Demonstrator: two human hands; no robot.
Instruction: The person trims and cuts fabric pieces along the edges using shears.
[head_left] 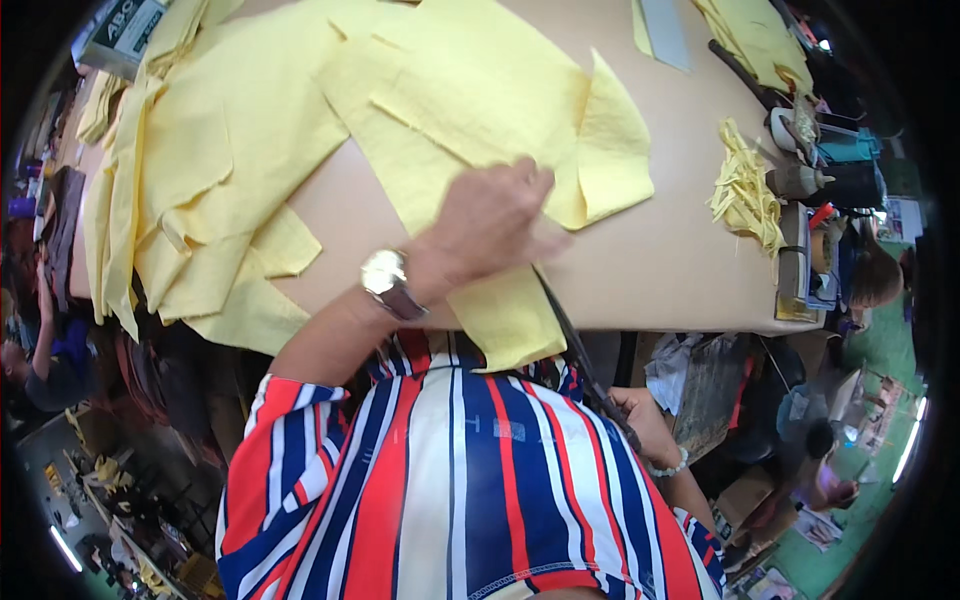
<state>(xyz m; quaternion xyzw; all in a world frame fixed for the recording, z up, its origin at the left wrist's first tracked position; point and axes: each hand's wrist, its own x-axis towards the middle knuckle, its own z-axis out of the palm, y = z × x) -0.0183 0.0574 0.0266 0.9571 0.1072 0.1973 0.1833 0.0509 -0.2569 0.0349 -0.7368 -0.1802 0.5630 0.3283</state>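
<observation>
My left hand (492, 215), with a watch at the wrist, is over the yellow fabric pieces (470, 80), its fingers curled and slightly blurred. What they grip, if anything, is hidden. Below it a narrower yellow piece (505, 325) hangs over the table's front edge against my striped shirt. Low on the right, my right hand (640, 415) grips long black scissors (585, 365), whose blades point up beside that piece, their tips hidden near the left hand.
More layered fabric (210, 150) covers the left of the beige table (690, 280). At the right lie yellow offcuts (745, 185), bottles (795, 180) and small tools. A person (40, 360) is at the far left, another (830, 480) at the lower right.
</observation>
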